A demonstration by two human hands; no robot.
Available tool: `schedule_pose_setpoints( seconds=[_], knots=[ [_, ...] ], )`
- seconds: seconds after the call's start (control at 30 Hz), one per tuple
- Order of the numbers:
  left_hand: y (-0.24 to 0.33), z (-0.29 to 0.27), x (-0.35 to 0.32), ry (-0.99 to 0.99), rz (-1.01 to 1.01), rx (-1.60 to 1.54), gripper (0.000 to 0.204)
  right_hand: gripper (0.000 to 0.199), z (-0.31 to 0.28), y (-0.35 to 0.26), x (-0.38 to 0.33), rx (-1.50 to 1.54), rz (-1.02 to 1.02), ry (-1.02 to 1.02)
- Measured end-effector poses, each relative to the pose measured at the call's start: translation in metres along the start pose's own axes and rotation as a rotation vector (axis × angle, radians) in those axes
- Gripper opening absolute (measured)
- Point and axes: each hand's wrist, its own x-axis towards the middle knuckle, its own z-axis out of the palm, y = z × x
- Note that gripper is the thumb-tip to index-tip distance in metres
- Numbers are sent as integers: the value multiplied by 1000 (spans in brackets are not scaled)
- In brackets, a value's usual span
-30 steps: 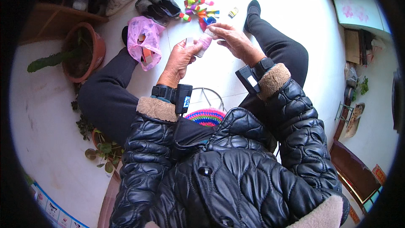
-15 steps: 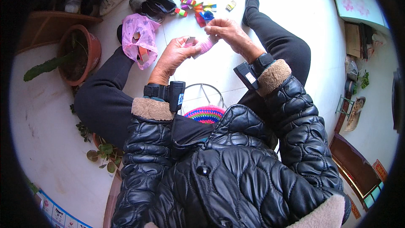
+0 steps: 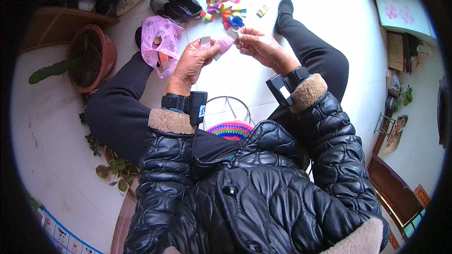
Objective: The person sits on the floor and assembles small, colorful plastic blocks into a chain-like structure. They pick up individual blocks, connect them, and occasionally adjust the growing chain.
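Observation:
Between my hands, over the floor, is a small pink bundle (image 3: 225, 43), which looks like ribbon or yarn wound on a piece of card with a greyish end. My left hand (image 3: 190, 62) has its fingers closed on the lower left side of it, and a second pink piece with a greyish tip (image 3: 205, 42) stands up between those fingers. At the greyish upper right end, my right hand (image 3: 264, 48) pinches the bundle with thumb and fingertips. Just beyond lies a pile of similar small bundles (image 3: 226, 5) in many colours. One pale yellow bundle (image 3: 262, 10) lies apart to the right.
A pink plastic bag (image 3: 155, 30) with orange pieces inside sits by my left leg. Dark shoes (image 3: 176, 5) lie behind it. Potted plants (image 3: 104, 63) line the left wall. A stool with a striped crocheted cover (image 3: 230, 130) stands between my legs.
My right hand has come down and turned from above the pink bundle to grip its end. The bundle's greyish end now shows near my right fingertips. My left hand has shifted slightly.

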Motion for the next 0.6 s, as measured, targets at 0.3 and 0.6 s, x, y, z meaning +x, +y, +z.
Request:
schedule_pose_setpoints(
  seconds=[0.3,0.6],
  knots=[
    [-8,1,6,33,-16,-82,19,29,13,6,1,-30,-51,8],
    [-9,-8,12,-130,-39,-612,63,31,20,2,-1,307,-88,-30]
  ],
)
